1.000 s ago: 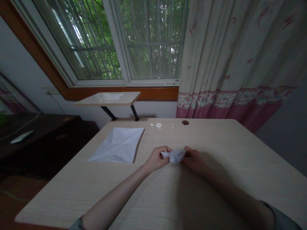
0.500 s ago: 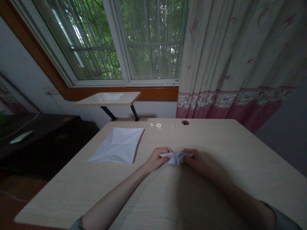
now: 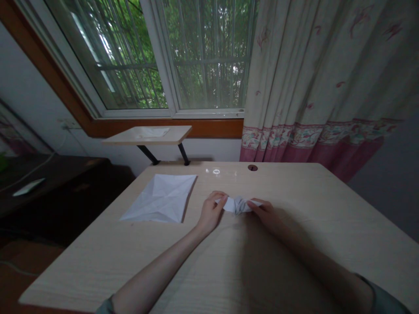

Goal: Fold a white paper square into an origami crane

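Note:
Between my two hands is a small piece of folded white paper (image 3: 238, 205), its middle bunched into creases and its ends flatter. My left hand (image 3: 212, 210) pinches the left end, thumb on top. On the other side my right hand (image 3: 266, 213) grips the right end, with the thumb lying across it. Fingers beneath the paper are partly hidden. To the left, a larger sheet of white paper (image 3: 163, 198) with crossing fold lines lies flat on the table.
The pale wooden table (image 3: 183, 270) has a round cable hole (image 3: 252, 168) at its back edge. A small raised shelf (image 3: 124, 138) at the back left bears some white paper (image 3: 155, 132). A dark side table (image 3: 81, 183) stands at left; a curtain (image 3: 288, 87) hangs behind.
The folded paper has tilted and risen slightly in view, its middle now showing a twisted, creased face. My left hand has turned and shifted up a little; the right thumb presses over the paper.

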Tool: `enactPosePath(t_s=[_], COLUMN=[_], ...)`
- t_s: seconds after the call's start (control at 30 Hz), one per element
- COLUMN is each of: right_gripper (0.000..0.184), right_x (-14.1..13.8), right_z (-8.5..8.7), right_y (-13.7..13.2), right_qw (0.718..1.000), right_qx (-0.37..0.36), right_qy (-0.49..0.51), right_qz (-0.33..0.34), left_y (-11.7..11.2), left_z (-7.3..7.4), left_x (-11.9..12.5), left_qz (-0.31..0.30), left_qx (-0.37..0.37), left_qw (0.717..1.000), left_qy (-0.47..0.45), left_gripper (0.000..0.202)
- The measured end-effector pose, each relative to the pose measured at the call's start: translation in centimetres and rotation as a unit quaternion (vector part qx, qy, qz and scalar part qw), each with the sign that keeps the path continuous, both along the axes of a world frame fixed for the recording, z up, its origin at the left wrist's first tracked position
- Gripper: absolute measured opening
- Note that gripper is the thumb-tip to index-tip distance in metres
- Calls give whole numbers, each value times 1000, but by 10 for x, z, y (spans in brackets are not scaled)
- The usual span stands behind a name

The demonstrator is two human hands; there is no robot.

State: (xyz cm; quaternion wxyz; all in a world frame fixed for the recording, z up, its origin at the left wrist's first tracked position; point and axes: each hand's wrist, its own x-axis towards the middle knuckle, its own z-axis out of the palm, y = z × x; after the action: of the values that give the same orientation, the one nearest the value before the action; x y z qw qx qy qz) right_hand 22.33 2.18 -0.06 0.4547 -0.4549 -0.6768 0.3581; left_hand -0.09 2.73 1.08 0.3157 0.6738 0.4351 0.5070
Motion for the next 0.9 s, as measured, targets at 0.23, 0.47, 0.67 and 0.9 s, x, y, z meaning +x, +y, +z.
enactPosePath(t_s=[0.23,0.47,0.67,0.9], right_gripper=[22,29,33,36], right_x=[4,10,11,10], right_z=[-6,-17,-15,-7], right_y=[9,21,24,20], right_qw=[996,992,986,982], right_qx=[44,54,-6,-25], right_qy=[-6,66,123,142], right_qz=[-81,-91,-114,-121], left_y=[5,18,21,19], left_z=[-8,-23,-25,-22], left_x=[-1,-5,-5,-3], left_qz=[49,72,79,83], left_qx=[-10,-39,-48,-54], left_qw=[998,993,990,988], left_qy=[-27,-88,-107,-117], left_gripper=[23,23,32,37])
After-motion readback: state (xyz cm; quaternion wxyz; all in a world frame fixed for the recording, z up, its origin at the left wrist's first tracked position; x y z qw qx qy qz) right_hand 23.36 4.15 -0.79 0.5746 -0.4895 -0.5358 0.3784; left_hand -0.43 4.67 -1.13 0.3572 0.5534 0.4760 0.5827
